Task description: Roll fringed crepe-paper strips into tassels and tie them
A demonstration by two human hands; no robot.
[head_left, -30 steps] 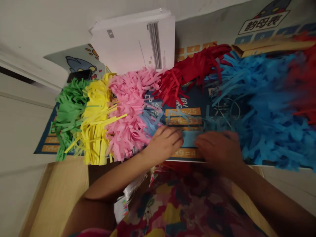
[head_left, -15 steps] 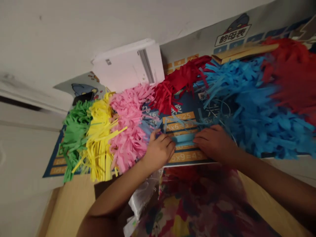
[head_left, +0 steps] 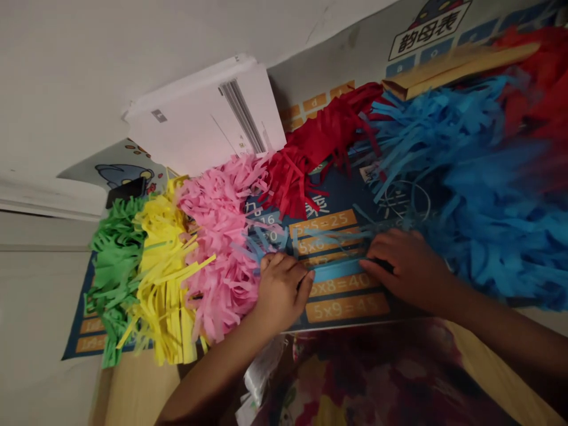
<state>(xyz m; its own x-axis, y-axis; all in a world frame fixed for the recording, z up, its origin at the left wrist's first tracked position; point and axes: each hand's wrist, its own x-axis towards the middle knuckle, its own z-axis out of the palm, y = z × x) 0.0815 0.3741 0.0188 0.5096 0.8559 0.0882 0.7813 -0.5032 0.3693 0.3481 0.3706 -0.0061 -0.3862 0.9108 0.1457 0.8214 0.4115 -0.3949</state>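
Observation:
A blue fringed paper strip (head_left: 336,269) lies across a dark blue multiplication mat (head_left: 350,307). My left hand (head_left: 280,290) has its fingers curled and pinches the strip's left end. At the right end my right hand (head_left: 407,267) presses down on the strip with bent fingers. Thin blue cut fringes (head_left: 328,235) fan out just beyond both hands. Beside my left hand lies a pink fringe pile (head_left: 222,236), and a big blue fringe pile (head_left: 479,195) rises behind my right hand.
Green (head_left: 113,260), yellow (head_left: 164,278) and red (head_left: 310,154) fringe piles lie along the mat. A white box (head_left: 199,124) stands by the wall, a black phone (head_left: 126,190) left of it. A cardboard piece (head_left: 448,68) sits at the back right. Patterned cloth (head_left: 377,378) covers my lap.
The view has tilted and shifted. Both hands have stayed on the blue strip, with the left hand now curled more tightly over its end.

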